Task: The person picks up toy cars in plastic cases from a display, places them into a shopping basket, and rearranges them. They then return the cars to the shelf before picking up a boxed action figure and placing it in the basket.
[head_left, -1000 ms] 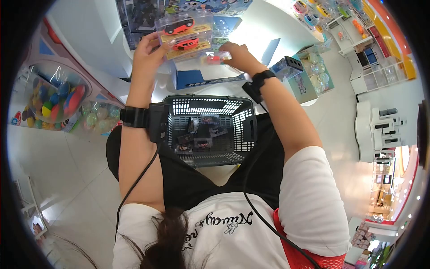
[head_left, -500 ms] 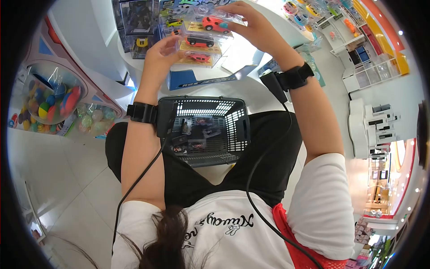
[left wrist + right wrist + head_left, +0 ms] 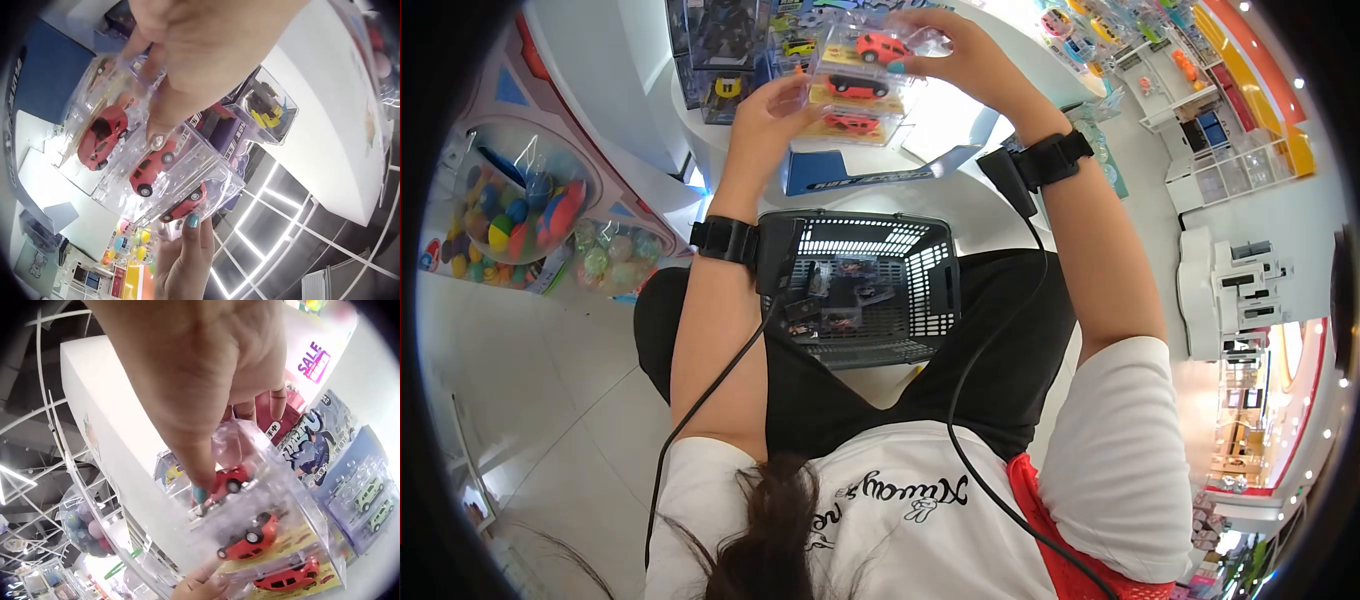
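Observation:
A stack of clear plastic boxes, each with a red toy car, stands upright over the display counter. My left hand (image 3: 765, 125) grips the stack from the left, thumb pressed on the plastic in the left wrist view. My right hand (image 3: 975, 65), with teal nail polish, pinches the top box (image 3: 882, 47) at its right end. Below it are the middle toy car (image 3: 857, 87) and the bottom toy car (image 3: 852, 122). The right wrist view shows the three red cars one under another, with the left hand's fingers (image 3: 203, 584) at the lower boxes.
A black shopping basket (image 3: 860, 355) stands between the knees, holding several small boxed toy cars (image 3: 855, 267). A blue display carton (image 3: 860, 172) lies at the counter's front edge. Boxed figures (image 3: 725, 35) stand behind to the left. Boxed green cars (image 3: 372, 494) sit beside the stack.
The right hand has brought a boxed red car from beside the lower right of the stack up onto its top. The left hand and the stack have shifted right.

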Demonstrator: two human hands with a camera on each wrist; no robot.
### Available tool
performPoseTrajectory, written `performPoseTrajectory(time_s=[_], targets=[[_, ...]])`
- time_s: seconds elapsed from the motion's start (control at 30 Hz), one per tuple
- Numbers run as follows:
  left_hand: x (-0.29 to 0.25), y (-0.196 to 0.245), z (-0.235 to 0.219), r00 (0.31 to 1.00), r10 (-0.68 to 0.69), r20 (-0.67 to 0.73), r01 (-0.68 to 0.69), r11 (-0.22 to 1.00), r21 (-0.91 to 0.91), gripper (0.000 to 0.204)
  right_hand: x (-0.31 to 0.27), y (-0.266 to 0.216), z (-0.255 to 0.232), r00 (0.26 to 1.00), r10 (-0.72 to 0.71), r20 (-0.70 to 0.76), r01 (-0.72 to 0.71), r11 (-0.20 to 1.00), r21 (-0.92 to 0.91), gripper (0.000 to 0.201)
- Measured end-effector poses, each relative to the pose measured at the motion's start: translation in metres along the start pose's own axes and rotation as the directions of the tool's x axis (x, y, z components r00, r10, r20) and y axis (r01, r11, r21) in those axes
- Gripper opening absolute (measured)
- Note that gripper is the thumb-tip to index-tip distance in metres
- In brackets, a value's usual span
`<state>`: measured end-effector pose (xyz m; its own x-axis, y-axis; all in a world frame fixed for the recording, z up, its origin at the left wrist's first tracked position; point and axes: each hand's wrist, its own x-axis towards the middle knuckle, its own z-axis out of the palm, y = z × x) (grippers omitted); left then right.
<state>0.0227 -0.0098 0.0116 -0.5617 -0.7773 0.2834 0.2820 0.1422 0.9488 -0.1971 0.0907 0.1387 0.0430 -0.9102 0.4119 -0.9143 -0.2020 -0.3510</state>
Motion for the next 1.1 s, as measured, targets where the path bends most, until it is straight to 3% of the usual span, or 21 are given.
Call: performPoseTrajectory(time_s=[0.13,0.23,0.33,0.43,0.47,0.57,0.63,0.77,0.8,0.9,1.1], targets=[[0.0,0.008,0.005,1.0,-0.003,-0.02,0.002,0.999,-0.052,0.05,-0.005,-0.001,-0.001,0.996,0.028,-0.09,-0.033,0.998,-0.061,0.075],[0.001,0.002,0.005,0.997,0.044,-0.057,-0.044,0.999,-0.003,0.046,-0.009,0.019,0.009,0.983,0.182,0.017,-0.183,0.974,0.131,0.081],[0.005,-0.009,0.009,0.999,-0.028,-0.017,0.028,1.0,-0.003,0.044,-0.017,0.019,0.02,0.949,0.293,0.117,-0.308,0.94,0.149,0.071],[0.009,-0.022,0.013,0.999,0.048,-0.004,-0.048,0.998,0.035,0.044,-0.02,0.051,0.037,0.916,0.353,0.19,-0.381,0.914,0.14,0.058],[0.009,-0.026,0.014,0.999,0.047,-0.011,-0.046,0.996,0.083,0.045,-0.023,0.044,0.038,0.915,0.364,0.171,-0.393,0.902,0.181,0.052],[0.01,-0.033,0.014,0.999,0.043,-0.027,-0.038,0.983,0.177,0.051,-0.028,0.046,0.045,0.92,0.369,0.133,-0.392,0.877,0.279,0.06],[0.009,-0.026,0.015,0.999,0.036,-0.027,-0.03,0.985,0.171,0.057,-0.031,0.068,0.058,0.919,0.387,0.072,-0.393,0.895,0.211,0.064],[0.013,-0.007,-0.005,0.97,0.088,-0.225,-0.073,0.995,0.075,0.057,-0.032,0.066,0.065,0.883,0.461,0.087,-0.466,0.884,0.041,0.07],[0.015,-0.001,-0.013,0.96,0.096,-0.262,-0.084,0.995,0.056,0.057,-0.035,0.066,0.072,0.902,0.427,0.068,-0.432,0.895,0.112,0.066],[0.016,0.01,-0.025,0.938,0.099,-0.331,-0.099,0.995,0.018,0.057,-0.032,0.08,0.103,0.938,0.342,0.05,-0.344,0.938,0.049,0.064],[0.007,0.024,-0.02,0.911,0.074,-0.405,-0.03,0.993,0.114,0.059,-0.022,0.079,0.143,0.896,0.44,0.055,-0.444,0.885,0.14,0.061]])
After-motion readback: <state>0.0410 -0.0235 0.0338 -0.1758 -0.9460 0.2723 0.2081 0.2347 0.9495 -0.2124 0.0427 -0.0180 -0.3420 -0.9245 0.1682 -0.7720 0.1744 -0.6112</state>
